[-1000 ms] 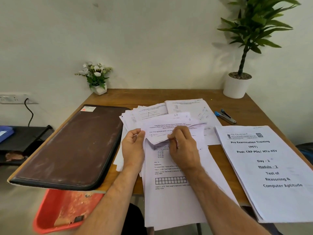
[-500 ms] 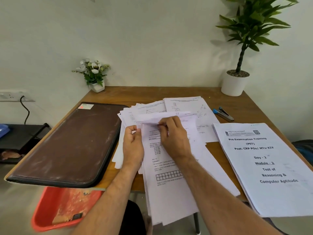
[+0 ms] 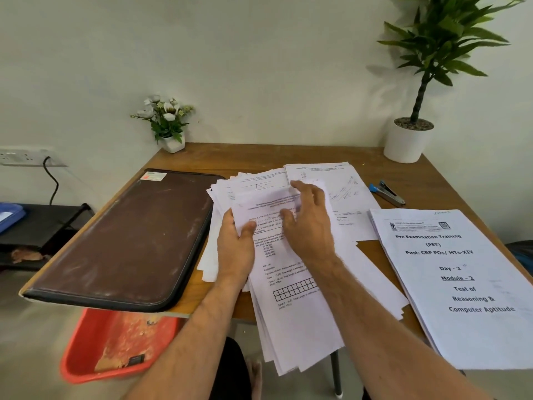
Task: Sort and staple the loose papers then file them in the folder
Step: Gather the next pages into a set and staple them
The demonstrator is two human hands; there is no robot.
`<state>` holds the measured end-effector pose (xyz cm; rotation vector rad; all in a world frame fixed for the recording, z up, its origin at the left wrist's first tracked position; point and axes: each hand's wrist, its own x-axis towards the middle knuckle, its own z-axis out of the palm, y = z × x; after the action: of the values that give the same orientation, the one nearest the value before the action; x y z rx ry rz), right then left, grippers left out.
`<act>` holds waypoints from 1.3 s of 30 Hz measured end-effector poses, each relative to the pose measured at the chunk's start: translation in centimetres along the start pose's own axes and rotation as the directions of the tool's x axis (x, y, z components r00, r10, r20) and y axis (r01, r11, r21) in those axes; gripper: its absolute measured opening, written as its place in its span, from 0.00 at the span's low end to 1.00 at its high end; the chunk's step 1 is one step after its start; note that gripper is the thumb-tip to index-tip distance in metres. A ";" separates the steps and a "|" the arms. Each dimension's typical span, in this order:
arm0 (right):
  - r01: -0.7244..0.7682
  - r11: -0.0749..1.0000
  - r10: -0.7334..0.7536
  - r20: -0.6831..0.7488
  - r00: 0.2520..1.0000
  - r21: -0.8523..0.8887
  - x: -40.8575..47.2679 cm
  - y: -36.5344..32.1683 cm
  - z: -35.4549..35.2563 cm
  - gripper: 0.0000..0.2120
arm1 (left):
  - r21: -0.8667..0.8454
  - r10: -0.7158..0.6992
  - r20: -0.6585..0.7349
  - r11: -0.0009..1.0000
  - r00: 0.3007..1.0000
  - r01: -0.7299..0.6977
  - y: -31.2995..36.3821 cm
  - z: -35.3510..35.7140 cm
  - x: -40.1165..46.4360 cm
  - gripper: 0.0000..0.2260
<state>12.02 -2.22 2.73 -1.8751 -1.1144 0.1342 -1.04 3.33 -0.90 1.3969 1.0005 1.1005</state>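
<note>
The loose papers [image 3: 291, 284] lie in an untidy fan at the middle of the wooden table [image 3: 259, 157], their near ends hanging over the table's near edge. The top sheet carries printed questions and a small grid. The left hand [image 3: 235, 249] grips the left edge of the upper sheets, thumb on top and fingers curled beneath. The right hand [image 3: 310, 223] lies just right of it, fingers spread and fairly straight, flat on a sheet whose far part is blurred and partly lifted; whether the thumb pinches that sheet I cannot tell. The two hands are near each other but apart.

Further sheets spread out beyond the hands, one with handwritten marks reaching toward the far right. To the right of the pile, a thick printed booklet [image 3: 461, 284] headed "Pre Examination Training" rests on the table, its near end past the edge. Just beyond the booklet's far side lies a stapler [image 3: 388, 193] with a blue end, apart from all the paper.

On the left, a dark brown folder [image 3: 124, 238] lies closed and flat, its right edge touching the paper pile and its near corner overhanging the table.

At the far left of the table stands a small white pot of white flowers [image 3: 168, 122]; at the far right, a tall green plant in a white pot [image 3: 409, 140]. Below the folder, on the floor, sits a red tub [image 3: 115, 345]. A wall socket [image 3: 26, 155] with a black cord is at the left.
</note>
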 end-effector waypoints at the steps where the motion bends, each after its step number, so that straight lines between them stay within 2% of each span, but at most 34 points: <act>1: -0.030 0.999 0.029 -0.012 1.000 -0.045 0.0 0.5 -0.6 0.28 | -0.030 -0.007 -0.013 1.000 1.000 0.006 0.1 -0.2 0.1 0.15; 5: -0.076 0.971 0.071 -0.027 0.997 -0.225 -0.1 2.6 -3.0 0.31 | -0.134 -0.030 -0.054 0.991 0.998 0.022 0.4 -1.0 0.2 0.16; 8: -0.210 0.972 0.217 0.058 0.974 -0.105 -0.4 3.2 -4.5 0.34 | -0.187 -0.055 -0.058 0.981 0.997 0.043 0.4 -1.2 0.1 0.16; 11: -0.408 0.910 0.385 0.209 0.899 0.076 -0.2 3.2 -6.1 0.35 | -0.221 -0.075 -0.071 0.974 0.995 0.058 0.7 -1.1 0.2 0.14; 16: -0.468 0.883 0.444 0.260 0.857 0.037 0.3 4.5 -7.4 0.27 | -0.245 -0.116 -0.068 0.965 0.991 0.096 0.6 -0.8 -0.2 0.12; 19: -0.521 0.845 0.481 0.256 0.839 0.119 0.1 5.5 -7.3 0.23 | -0.276 -0.137 -0.017 0.953 0.990 0.127 0.6 -0.9 -0.5 0.14; 24: -0.501 0.829 0.456 0.217 0.863 0.250 -0.4 6.3 -7.5 0.18 | -0.232 -0.125 0.153 0.960 0.980 0.159 0.9 -0.8 -0.3 0.18; 29: -0.481 0.819 0.355 0.381 0.854 0.313 -1.4 6.0 -7.3 0.09 | -0.184 -0.129 0.201 0.969 0.971 0.167 0.9 -1.6 0.4 0.20; 32: -0.464 0.830 0.328 0.403 0.854 0.308 -1.5 6.1 -7.2 0.07 | -0.175 -0.122 0.227 0.971 0.966 0.164 1.2 -1.7 0.2 0.24; 36: -0.480 0.790 0.365 0.335 0.869 0.382 -2.1 6.9 -7.5 0.11 | -0.228 -0.144 0.268 0.951 0.953 0.207 1.3 -1.7 -0.2 0.17; 39: -0.471 0.812 0.384 0.293 0.876 0.345 -1.4 6.8 -7.3 0.14 | -0.160 -0.134 0.298 0.969 0.945 0.188 1.5 -1.5 0.5 0.13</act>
<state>19.26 -9.13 1.34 -1.7201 -0.6992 0.7858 -2.42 3.97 0.66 1.2548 0.7674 0.8202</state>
